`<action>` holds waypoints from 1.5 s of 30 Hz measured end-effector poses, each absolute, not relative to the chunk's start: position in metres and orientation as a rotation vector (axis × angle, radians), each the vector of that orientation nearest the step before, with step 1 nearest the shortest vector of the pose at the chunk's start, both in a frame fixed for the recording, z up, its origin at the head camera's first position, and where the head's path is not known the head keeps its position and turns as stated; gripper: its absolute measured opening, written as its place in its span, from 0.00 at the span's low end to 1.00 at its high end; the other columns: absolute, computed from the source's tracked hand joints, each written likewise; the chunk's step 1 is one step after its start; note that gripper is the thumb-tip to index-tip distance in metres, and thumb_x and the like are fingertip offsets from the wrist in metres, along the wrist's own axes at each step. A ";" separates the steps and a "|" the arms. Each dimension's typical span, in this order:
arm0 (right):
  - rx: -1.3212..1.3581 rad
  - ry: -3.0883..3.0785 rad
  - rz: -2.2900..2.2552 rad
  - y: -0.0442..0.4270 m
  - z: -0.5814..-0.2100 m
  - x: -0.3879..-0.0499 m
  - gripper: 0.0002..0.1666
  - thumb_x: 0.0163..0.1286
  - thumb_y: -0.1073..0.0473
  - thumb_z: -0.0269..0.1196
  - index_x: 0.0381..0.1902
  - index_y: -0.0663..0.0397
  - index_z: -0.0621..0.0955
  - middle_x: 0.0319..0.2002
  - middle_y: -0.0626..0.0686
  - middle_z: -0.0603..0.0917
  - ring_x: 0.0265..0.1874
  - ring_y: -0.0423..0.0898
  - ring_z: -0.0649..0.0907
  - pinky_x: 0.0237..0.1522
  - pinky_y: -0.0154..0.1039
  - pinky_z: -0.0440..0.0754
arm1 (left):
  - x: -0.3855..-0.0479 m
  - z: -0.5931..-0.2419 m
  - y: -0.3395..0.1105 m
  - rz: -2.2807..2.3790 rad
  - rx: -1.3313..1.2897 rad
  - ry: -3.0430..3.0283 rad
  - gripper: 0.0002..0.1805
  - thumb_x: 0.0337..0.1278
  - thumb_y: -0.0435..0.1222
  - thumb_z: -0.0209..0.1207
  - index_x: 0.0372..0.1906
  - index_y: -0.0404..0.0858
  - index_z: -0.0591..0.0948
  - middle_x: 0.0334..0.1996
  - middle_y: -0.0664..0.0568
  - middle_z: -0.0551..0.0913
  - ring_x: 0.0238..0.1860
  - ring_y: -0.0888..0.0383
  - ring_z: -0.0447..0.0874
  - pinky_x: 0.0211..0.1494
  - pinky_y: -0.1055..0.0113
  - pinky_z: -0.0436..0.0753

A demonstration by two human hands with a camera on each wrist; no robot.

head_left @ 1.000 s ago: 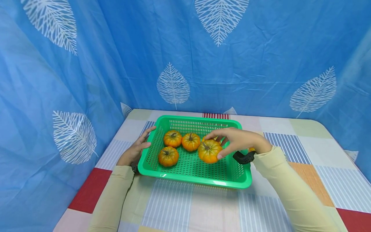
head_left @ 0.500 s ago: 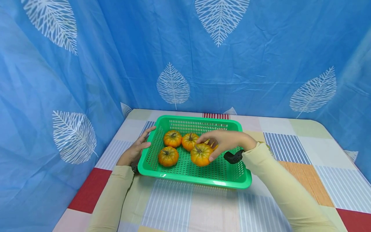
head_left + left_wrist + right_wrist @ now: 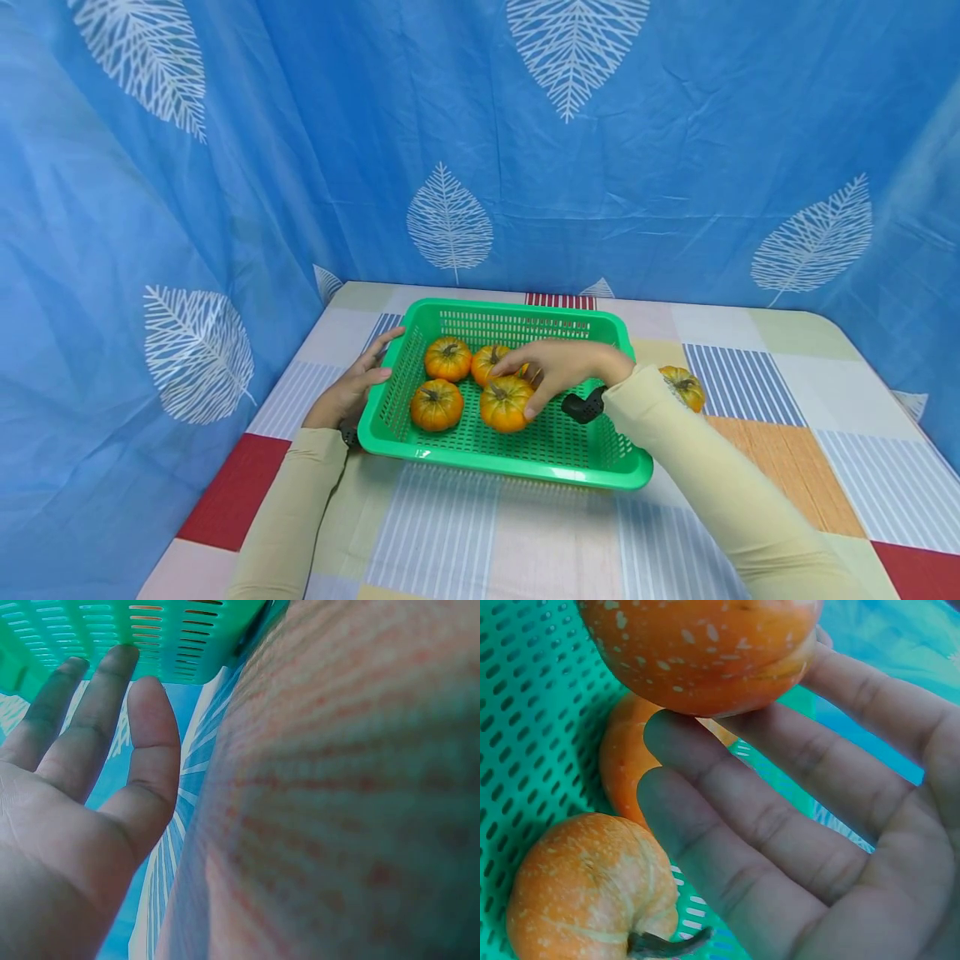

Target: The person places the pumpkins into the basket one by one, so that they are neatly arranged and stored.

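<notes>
My right hand (image 3: 561,365) holds a small orange pumpkin (image 3: 505,405) between thumb and fingers, inside the green plastic basket (image 3: 495,477). In the right wrist view this pumpkin (image 3: 705,656) sits at the fingertips, above other pumpkins. Left of it lie a back pumpkin (image 3: 447,359) and a front pumpkin (image 3: 436,406). Another pumpkin (image 3: 487,362) is just behind the held one. A bit of orange beside the fingers is mostly hidden. My left hand (image 3: 351,390) is at the basket's left side, fingers extended; in the left wrist view, fingertips (image 3: 120,656) meet the slotted wall.
One more pumpkin (image 3: 684,387) lies on the table right of the basket, partly covered by the right sleeve (image 3: 720,475). A patchwork tablecloth (image 3: 555,542) covers the table. Blue curtains (image 3: 660,167) with white leaf prints hang behind and at the sides.
My right hand has carried the held pumpkin left across the basket, toward the others. The pumpkin on the table has come out from behind the right arm. My left hand has stayed put.
</notes>
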State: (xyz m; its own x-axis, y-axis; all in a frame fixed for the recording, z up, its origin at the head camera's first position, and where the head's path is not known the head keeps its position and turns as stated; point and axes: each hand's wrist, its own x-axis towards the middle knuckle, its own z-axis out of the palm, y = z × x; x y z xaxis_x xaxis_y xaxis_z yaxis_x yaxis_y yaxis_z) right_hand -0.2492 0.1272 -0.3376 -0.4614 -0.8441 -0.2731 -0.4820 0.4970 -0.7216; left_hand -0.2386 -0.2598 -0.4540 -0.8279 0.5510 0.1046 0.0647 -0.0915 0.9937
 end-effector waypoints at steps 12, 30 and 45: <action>-1.016 2.169 -0.613 0.111 -0.345 -0.252 0.42 0.66 0.62 0.79 0.77 0.55 0.77 0.76 0.58 0.76 0.68 0.62 0.80 0.71 0.54 0.80 | -0.241 -0.457 -0.262 2.013 0.702 1.777 0.40 0.83 0.46 0.57 0.87 0.53 0.52 0.81 0.40 0.55 0.68 0.62 0.76 0.69 0.60 0.84; -0.925 2.285 -0.449 0.096 -0.354 -0.244 0.41 0.64 0.57 0.81 0.74 0.48 0.79 0.68 0.56 0.81 0.66 0.54 0.81 0.67 0.51 0.83 | -0.241 -0.456 -0.260 2.014 0.674 1.791 0.39 0.82 0.46 0.57 0.87 0.53 0.53 0.83 0.29 0.45 0.68 0.63 0.76 0.69 0.61 0.84; -0.915 2.294 -0.469 0.096 -0.363 -0.245 0.41 0.65 0.57 0.81 0.74 0.46 0.78 0.67 0.56 0.81 0.63 0.54 0.81 0.66 0.53 0.84 | -0.241 -0.456 -0.260 2.013 0.680 1.779 0.38 0.81 0.45 0.57 0.86 0.55 0.55 0.82 0.25 0.44 0.66 0.62 0.76 0.67 0.63 0.84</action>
